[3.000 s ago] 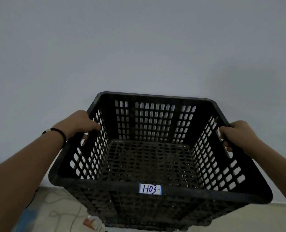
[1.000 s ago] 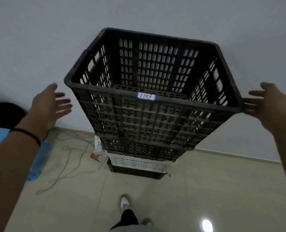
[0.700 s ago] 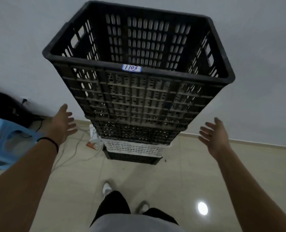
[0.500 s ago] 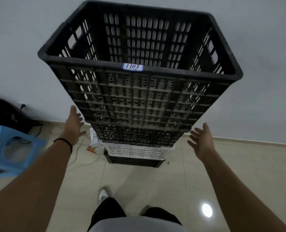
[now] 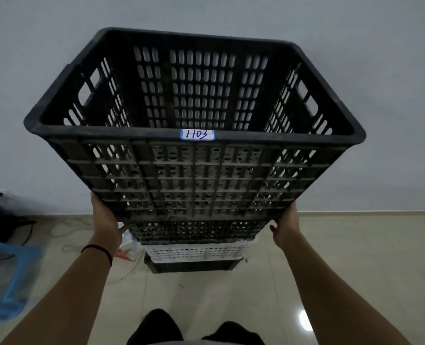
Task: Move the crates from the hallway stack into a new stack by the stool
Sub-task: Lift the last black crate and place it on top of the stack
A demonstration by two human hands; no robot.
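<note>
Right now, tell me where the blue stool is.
In the head view the blue stool stands on the floor at the lower left edge, left of the crate stack and beside the left forearm.

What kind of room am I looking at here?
Probably a bare indoor room or hallway used for storage: a plain pale wall, a glossy tiled floor, a stack of plastic crates against the wall, and a blue stool with loose cables nearby.

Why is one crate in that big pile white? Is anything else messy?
The white crate sits low among the black crates, the only pale one. Loose cords and a crumpled wrapper lie on the floor left of the stack. The top crate looks level.
</note>
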